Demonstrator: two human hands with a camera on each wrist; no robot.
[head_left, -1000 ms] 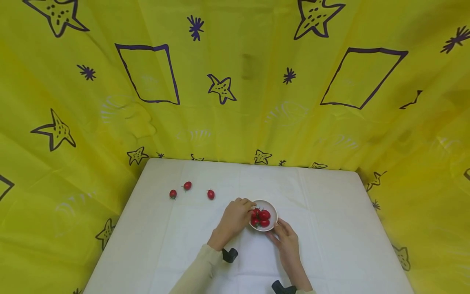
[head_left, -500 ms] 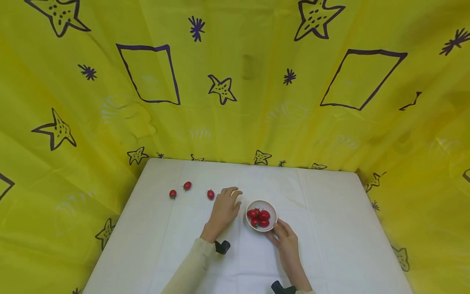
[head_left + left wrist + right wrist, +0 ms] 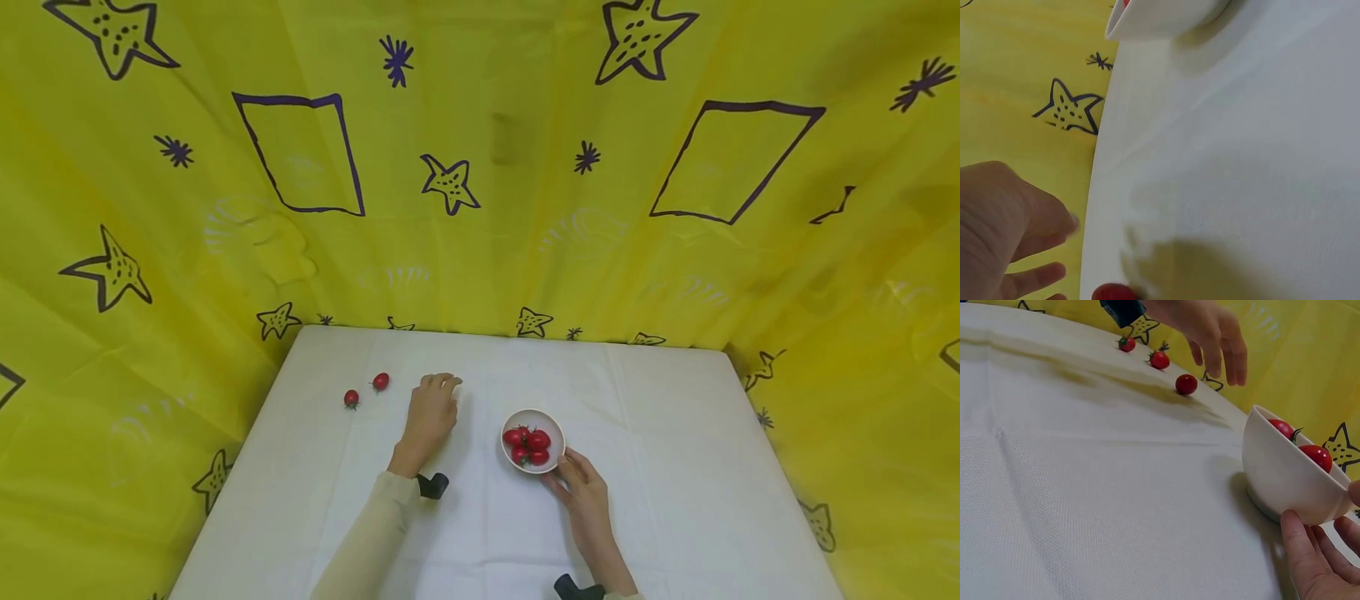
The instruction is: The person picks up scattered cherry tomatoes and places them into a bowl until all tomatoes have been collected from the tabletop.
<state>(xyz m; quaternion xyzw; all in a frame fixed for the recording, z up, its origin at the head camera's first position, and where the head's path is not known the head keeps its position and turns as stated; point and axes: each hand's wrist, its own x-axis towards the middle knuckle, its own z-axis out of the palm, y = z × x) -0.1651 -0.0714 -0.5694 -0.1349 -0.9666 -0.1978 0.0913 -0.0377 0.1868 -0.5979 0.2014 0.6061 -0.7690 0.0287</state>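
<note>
Change: left hand (image 3: 431, 410) has left the bowl (image 3: 551, 421) since a second ago and gone out leftward over the table (image 3: 675, 467); it now covers the loose tomato it was nearing half a second ago.
Left hand: palm down, fingers loosely spread and slightly bent — holding nothing that shows. In the right wrist view it hovers just above the nearest tomato (image 3: 1186, 384), not touching.
Right hand: right hand (image 3: 588, 496) at the near right side of the bowl, fingers (image 3: 1300, 550) curled against its wall, steadying it.
Bowl: white, upright on the table, right of the left hand — several red tomatoes (image 3: 529, 444) inside.
Loose tomatoes: two more (image 3: 351, 398) (image 3: 381, 382) on the table left of the left hand, close together, apart from it.
Backdrop: yellow cloth (image 3: 480, 167) with dark stars and squares.
</note>
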